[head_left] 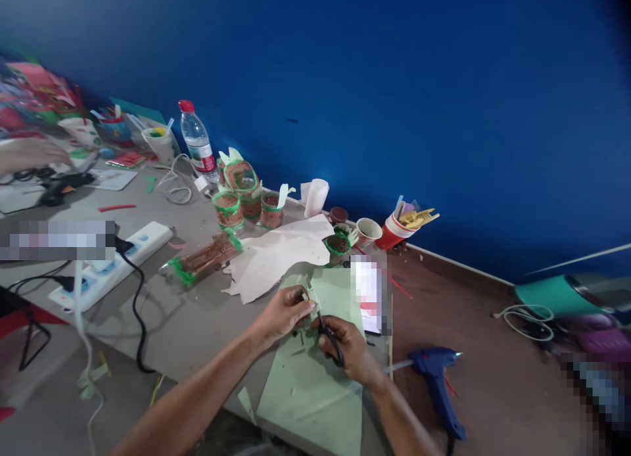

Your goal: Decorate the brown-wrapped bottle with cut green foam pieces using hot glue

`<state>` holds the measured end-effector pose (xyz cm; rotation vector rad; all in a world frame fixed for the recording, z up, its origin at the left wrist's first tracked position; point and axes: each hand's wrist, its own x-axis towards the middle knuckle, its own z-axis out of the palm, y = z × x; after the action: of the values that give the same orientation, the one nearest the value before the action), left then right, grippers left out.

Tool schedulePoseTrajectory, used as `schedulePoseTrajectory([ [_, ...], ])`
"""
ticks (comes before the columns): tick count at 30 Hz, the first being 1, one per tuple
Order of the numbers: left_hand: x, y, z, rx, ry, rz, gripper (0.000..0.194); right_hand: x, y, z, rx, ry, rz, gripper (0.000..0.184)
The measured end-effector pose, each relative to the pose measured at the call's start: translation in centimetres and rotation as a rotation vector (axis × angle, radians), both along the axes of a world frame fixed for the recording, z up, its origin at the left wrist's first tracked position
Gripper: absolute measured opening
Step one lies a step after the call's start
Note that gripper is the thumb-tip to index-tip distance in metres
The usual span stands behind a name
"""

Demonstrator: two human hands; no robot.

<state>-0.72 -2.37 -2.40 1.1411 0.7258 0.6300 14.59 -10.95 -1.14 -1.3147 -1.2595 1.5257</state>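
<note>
Between the thumb and fingers of my left hand (286,311) is a small piece of pale green paper (309,286). My right hand (349,345) grips black-handled scissors (336,351), with the blades pointing up towards that piece, close to my left fingertips. Whether the blades are open or closed on the paper is too small to tell. Both hands are over a large pale green sheet (315,403) with a few small scraps on it. Beyond them lies a torn-edged white sheet (283,249).
A blue glue gun (436,384) lies at the right. Brown jars with green rims (229,210), a water bottle (198,144) and a cup of plastic cutlery (394,231) stand along the wall. A power strip (140,242) with cables is at the left. Another person's hand (32,155) shows far left.
</note>
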Motion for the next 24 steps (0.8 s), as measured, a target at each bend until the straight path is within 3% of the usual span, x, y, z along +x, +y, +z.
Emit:
schedulePoseTrajectory([
  [5,0.0,0.0,-0.2,-0.028,-0.024,0.004,0.044,0.3,0.0,-0.4,-0.040,0.017,-0.068,0.056],
  [11,-0.3,-0.1,-0.4,0.022,-0.013,-0.016,0.043,0.9,-0.2,-1.3,0.028,0.156,-0.177,0.055],
  [19,-0.4,-0.3,0.5,0.177,0.121,-0.047,0.028,0.3,-0.2,-0.3,0.094,-0.006,-0.136,0.054],
  [24,-0.4,-0.3,0.5,0.203,0.192,-0.030,0.025,0.4,-0.5,0.5,0.079,0.030,-0.093,0.057],
])
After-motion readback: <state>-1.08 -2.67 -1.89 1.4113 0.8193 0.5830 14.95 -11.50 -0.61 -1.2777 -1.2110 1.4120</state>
